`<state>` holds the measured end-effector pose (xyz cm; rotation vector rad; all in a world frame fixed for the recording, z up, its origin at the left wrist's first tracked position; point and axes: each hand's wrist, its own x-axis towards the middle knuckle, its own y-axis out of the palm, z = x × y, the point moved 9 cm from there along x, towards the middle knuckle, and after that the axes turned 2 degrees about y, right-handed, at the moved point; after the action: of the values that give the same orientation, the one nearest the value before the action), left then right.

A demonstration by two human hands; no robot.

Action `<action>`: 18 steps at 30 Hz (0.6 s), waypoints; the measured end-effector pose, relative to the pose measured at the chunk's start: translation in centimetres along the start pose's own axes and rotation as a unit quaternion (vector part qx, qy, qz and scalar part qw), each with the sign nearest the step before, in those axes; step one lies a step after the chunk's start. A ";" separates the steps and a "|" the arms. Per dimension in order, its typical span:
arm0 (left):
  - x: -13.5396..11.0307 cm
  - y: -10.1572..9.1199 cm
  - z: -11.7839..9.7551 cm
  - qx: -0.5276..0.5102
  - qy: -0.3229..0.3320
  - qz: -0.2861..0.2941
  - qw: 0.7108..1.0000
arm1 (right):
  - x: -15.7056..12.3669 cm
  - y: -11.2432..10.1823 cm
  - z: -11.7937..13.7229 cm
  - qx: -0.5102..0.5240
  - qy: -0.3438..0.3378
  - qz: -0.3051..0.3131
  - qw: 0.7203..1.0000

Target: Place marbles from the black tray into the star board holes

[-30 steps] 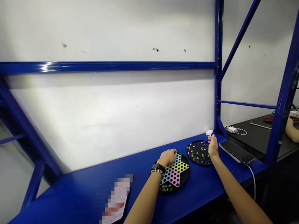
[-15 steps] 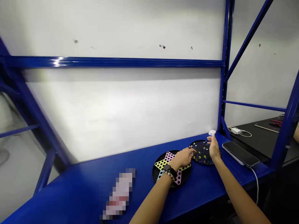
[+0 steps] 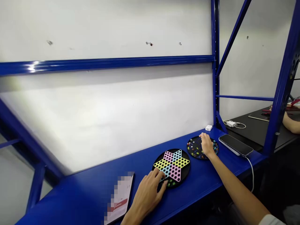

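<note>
A round black Chinese-checkers board (image 3: 172, 164) with a coloured star of holes lies on the blue shelf. My left hand (image 3: 147, 192) rests at its near left rim, fingers spread and flat, touching the edge. A second black round tray (image 3: 194, 149) holding several coloured marbles sits to the right. My right hand (image 3: 206, 144) lies on that tray, fingers curled down among the marbles; what they hold is hidden.
A phone (image 3: 235, 145) with a white cable lies right of the marble tray. A small white charger (image 3: 208, 127) sits by the wall. A leaflet (image 3: 120, 198) lies at the front left. Blue rack posts (image 3: 282, 84) stand right; another person's arm (image 3: 290, 123) rests on a black table.
My left hand has drawn back from the marble tray to the near left rim of the star board. My right hand has moved onto the marble tray.
</note>
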<state>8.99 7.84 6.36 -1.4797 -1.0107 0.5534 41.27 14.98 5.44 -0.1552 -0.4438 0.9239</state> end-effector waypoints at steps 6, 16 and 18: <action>-1.0 0.8 1.1 -0.026 0.006 0.036 0.999 | -0.8 1.9 0.8 -0.073 -0.046 0.077 0.993; 1.7 -0.6 4.2 0.047 -0.028 0.048 0.997 | -7.9 8.5 5.1 -0.103 -0.210 0.317 0.919; 2.6 -0.6 4.9 0.076 -0.048 0.049 0.995 | -8.1 8.4 5.3 -0.107 -0.209 0.312 0.921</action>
<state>6.12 12.67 6.59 -1.3829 -0.9512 0.7624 28.57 13.23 5.14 -0.3118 -0.9269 1.5473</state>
